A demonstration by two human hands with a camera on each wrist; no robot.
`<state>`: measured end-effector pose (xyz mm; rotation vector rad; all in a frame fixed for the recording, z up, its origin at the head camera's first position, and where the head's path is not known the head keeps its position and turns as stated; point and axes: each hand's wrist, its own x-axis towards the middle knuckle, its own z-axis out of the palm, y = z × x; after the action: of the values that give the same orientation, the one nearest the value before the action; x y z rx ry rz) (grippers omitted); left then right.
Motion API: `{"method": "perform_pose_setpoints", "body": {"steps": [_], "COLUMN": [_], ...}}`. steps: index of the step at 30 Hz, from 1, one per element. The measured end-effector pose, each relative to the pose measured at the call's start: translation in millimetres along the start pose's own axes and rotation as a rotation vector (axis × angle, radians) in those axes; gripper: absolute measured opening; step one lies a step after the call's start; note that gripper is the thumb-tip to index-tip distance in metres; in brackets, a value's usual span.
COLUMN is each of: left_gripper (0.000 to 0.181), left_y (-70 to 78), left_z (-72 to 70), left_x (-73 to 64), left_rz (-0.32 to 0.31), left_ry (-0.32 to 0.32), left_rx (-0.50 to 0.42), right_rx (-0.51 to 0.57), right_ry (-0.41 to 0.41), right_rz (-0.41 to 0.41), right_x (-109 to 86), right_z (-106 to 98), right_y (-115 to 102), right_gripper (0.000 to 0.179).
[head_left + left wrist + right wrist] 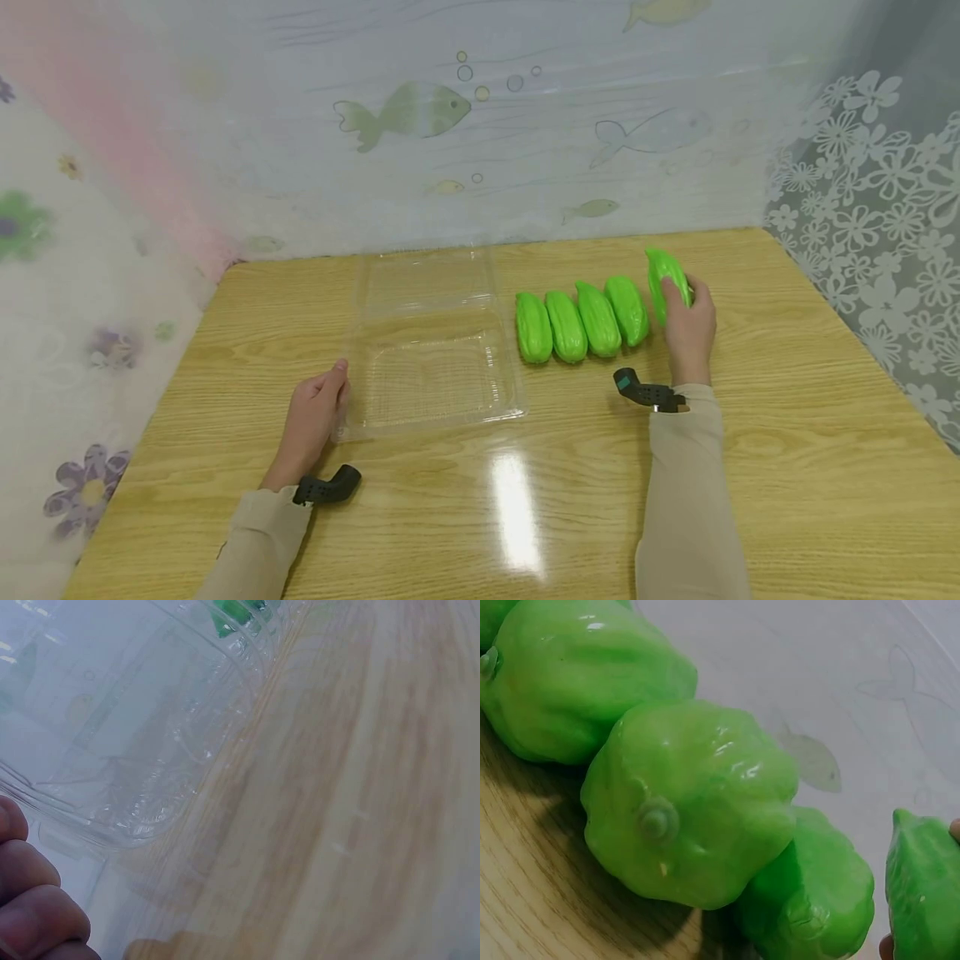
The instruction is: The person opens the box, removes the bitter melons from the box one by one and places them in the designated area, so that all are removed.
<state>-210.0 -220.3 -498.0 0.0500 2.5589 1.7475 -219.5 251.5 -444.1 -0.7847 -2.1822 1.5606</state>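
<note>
Wood-grain desk point(787, 467), glossy, glare spot near front centre. Fish-print sheet point(450, 125) behind; floral curtains at both sides. Open clear tray point(431, 350) mid-desk; left hand point(311, 421) rests relaxed at its left edge, apparently touching. Right hand point(688, 329) grasps fifth gourd point(666, 279), beside four in a row point(579, 323).
</note>
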Motion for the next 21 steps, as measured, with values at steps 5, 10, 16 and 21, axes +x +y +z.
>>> {"method": "perform_pose_setpoints", "body": {"steps": [5, 10, 16, 21], "left_gripper": [0.06, 0.06, 0.06, 0.059], "left_y": [-0.9, -1.4, 13.4, 24.2], "left_z": [-0.4, -0.6, -0.2, 0.8], "left_x": [1.3, 1.9, -4.4, -9.1], "left_rz": [-0.011, -0.014, -0.019, -0.009], "left_ry": [-0.008, -0.01, -0.002, 0.016], "left_rx": [-0.002, 0.006, 0.001, 0.016], "right_rx": [0.022, 0.013, -0.01, -0.036], "right_ry": [-0.003, -0.002, -0.027, -0.04], "right_rz": [0.022, 0.05, 0.091, 0.101], "right_x": [0.2, 1.8, 3.2, 2.7], "right_z": [0, 1, 1, 2], "right_y": [4, 7, 11, 10], "right_gripper": [0.069, 0.07, 0.071, 0.069]}}
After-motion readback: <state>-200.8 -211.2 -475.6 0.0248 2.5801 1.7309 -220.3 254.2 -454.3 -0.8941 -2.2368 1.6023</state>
